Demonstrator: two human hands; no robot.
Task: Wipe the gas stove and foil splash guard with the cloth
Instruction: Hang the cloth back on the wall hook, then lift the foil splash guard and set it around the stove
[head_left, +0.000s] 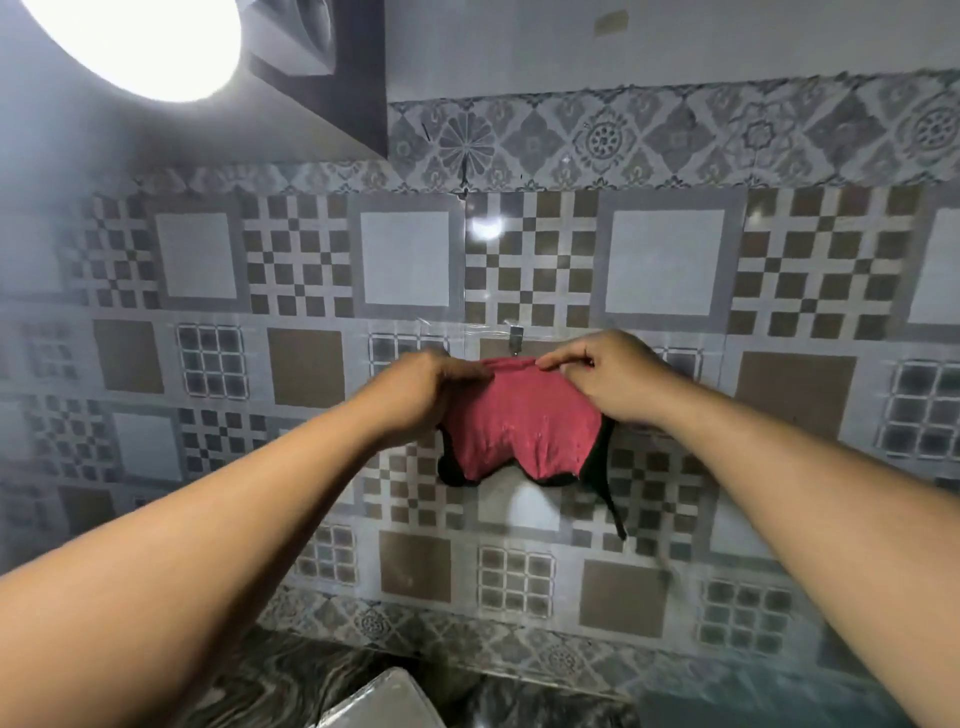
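Observation:
A red cloth (519, 421) with black edging hangs against the tiled wall just below a small metal hook (516, 338). My left hand (415, 389) pinches its upper left edge and my right hand (602, 371) pinches its upper right edge, holding the top hem stretched between them. A black strap (610, 499) dangles from the cloth's right side. At the bottom edge a corner of shiny foil (384, 701) shows on the counter. The gas stove is out of view.
Patterned grey and brown wall tiles (665, 260) fill the view, some under a clear film. A bright round lamp (140, 41) glares at the top left beside a dark cabinet corner (337, 93). A dark marbled countertop (249, 675) runs along the bottom.

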